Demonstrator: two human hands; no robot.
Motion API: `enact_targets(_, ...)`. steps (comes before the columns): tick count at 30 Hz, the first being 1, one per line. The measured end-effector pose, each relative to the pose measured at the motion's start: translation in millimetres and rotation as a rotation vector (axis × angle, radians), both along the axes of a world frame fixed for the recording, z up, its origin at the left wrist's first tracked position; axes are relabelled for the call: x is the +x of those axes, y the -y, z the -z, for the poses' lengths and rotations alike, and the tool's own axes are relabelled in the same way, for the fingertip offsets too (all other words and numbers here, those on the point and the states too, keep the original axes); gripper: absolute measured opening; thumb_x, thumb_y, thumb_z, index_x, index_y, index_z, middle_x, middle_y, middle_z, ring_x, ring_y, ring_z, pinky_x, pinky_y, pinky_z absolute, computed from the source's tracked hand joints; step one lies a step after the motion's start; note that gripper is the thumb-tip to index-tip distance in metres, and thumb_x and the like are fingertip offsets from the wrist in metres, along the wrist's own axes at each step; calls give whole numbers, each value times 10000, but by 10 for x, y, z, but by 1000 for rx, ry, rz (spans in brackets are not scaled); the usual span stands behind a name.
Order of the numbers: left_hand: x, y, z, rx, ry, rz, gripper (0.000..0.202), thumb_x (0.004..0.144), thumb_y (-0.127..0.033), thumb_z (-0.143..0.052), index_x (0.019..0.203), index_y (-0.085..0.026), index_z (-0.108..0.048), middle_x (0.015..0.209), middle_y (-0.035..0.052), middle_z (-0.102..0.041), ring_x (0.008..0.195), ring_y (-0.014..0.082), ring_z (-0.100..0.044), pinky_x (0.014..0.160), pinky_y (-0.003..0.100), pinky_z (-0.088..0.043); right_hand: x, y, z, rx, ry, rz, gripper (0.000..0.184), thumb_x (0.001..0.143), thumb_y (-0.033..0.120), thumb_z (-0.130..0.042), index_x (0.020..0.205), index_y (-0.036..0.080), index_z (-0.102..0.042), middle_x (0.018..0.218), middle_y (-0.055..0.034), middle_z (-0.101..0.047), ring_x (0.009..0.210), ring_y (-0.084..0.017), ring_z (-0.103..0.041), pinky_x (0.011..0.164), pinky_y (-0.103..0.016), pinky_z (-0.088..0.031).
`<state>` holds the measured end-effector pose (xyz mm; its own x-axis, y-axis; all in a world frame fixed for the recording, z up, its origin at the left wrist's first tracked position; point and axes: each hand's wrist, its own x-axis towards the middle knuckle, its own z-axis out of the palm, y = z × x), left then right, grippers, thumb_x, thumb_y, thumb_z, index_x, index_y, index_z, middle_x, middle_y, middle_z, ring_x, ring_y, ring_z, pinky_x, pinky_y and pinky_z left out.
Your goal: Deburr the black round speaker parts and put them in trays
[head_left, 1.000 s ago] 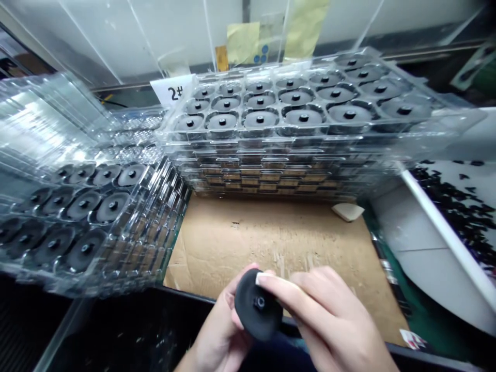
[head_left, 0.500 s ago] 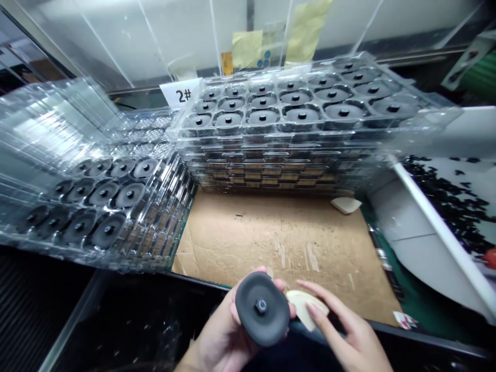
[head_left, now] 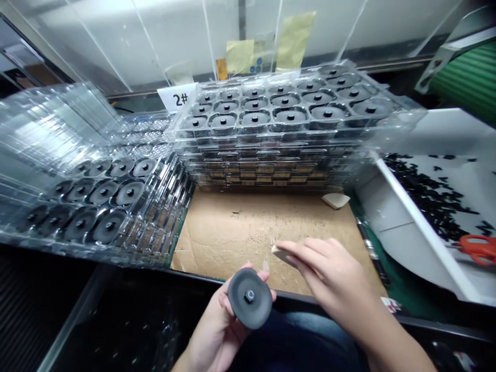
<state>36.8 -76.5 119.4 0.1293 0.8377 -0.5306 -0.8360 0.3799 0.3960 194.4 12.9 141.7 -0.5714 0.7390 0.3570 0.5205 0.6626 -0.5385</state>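
Observation:
My left hand (head_left: 219, 330) grips a round black disc (head_left: 250, 305) with a small hub at its middle, held face up near the front edge of the cardboard sheet (head_left: 240, 227). My right hand (head_left: 329, 271) is just right of it, over the cardboard, fingers closed on a small pale wedge-shaped piece (head_left: 279, 253). A second pale wedge (head_left: 335, 200) lies at the cardboard's far right corner.
Stacks of clear plastic trays holding black discs stand behind (head_left: 282, 111) and at the left (head_left: 96, 201). A "2#" label (head_left: 179, 98) leans at the back. A white bin (head_left: 422, 222) with small black parts and orange scissors (head_left: 478, 248) sits to the right.
My right hand left the disc, took the pale wedge beside it and moved up and forward over the cardboard. The left hand keeps holding the disc, now slightly lower.

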Motion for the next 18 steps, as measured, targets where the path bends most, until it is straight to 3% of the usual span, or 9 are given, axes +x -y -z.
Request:
enact_targets(3,-4,-19,-35,-6,7,11,408,587,-312,-801,970,-207,-709,989,47,-731,859,174,-667,795,236,-478,-29,161,60,18,-194,-19,315,898,114,-452,1178,211,-559,911,-38,-669,769,-144,-572,670,-269,-412)
enact_targets(5,16,-32,-17,8,5,14,404,561,-284,-818,941,-192,-718,901,31,-739,794,127,-653,766,198,-468,-82,222,87,-3,-274,-76,319,913,125,-406,1163,233,-573,871,-30,-668,723,-141,-568,647,-275,-410)
enact_targets(8,19,-22,8,8,-60,3,508,537,-348,-817,1013,-220,-696,1044,53,-718,890,168,-653,765,209,-468,-59,131,167,-175,-160,-20,280,906,162,-414,1055,253,-634,830,-19,-674,700,-145,-583,627,-284,-415)
enact_targets(11,-18,5,-4,12,-71,17,554,517,-391,-810,1040,-258,-686,1165,70,-675,984,241,-650,784,250,-483,71,11,379,-270,-97,38,252,900,201,-449,1049,252,-646,879,-28,-689,760,-156,-621,658,-290,-461)
enact_targets(15,-50,5,-52,28,-14,16,502,521,-374,-813,999,-263,-705,1046,58,-730,936,233,-678,796,252,-499,151,74,811,-316,-124,7,255,885,205,-447,992,246,-675,864,-29,-712,758,-154,-661,662,-278,-521)
enact_targets(18,-34,-11,-107,-4,-15,43,449,563,-354,-800,995,-274,-705,1035,44,-732,937,229,-679,848,271,-487,144,161,882,-335,-133,42,227,868,200,-476,935,240,-689,744,-14,-703,643,-149,-654,577,-262,-519)
